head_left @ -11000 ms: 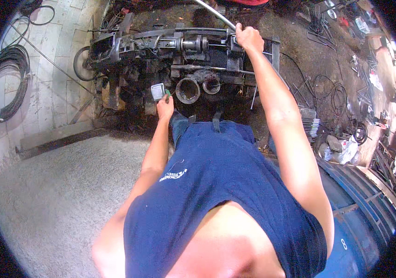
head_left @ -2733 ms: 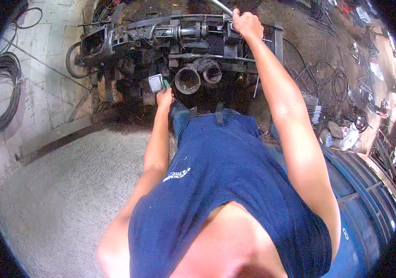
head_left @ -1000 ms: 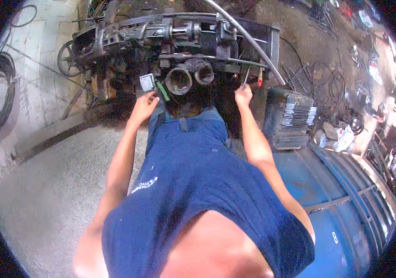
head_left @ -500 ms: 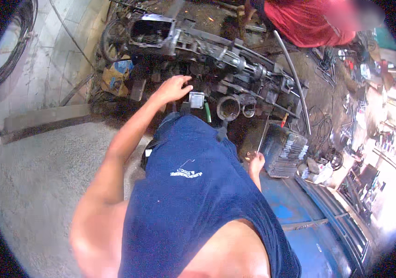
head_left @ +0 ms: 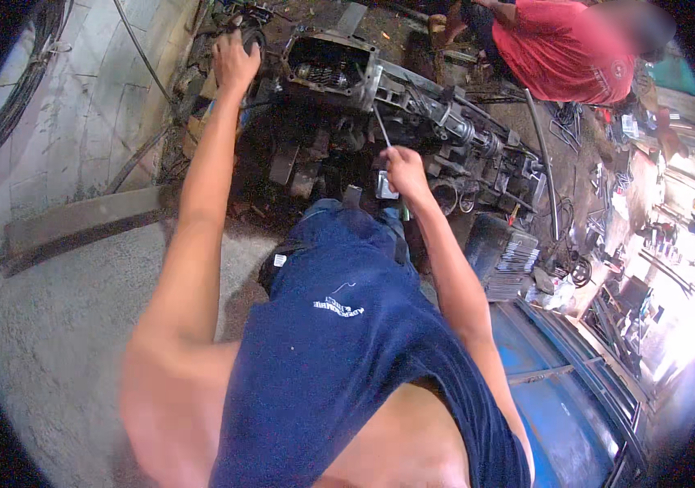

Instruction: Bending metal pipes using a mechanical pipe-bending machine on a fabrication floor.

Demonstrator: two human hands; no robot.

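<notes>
My left hand (head_left: 236, 63) reaches to the far left, its fingers spread over a dark round part (head_left: 254, 39) beside the gearbox. The gearbox housing (head_left: 368, 88) is greasy metal, open at the top, with gears showing inside. In front of it, my right hand (head_left: 407, 172) is closed around a thin metal rod (head_left: 382, 128). The rod slants up and away, its far end at the near right corner of the housing. Whether it has a handle is hidden in my fist. Just below that hand sits a small silvery square box (head_left: 385, 189).
Long greasy machinery (head_left: 465, 134) runs right from the gearbox. A person in a red shirt (head_left: 563, 53) is at the far right, near a long pipe (head_left: 544, 163). A dark ribbed block (head_left: 510, 252) and blue metal panels (head_left: 555, 390) lie at right. A beam (head_left: 87, 228) edges the concrete at left.
My left hand has moved from near the square box up and left to the dark round part. My right hand has brought the rod from the lower right up to the gearbox.
</notes>
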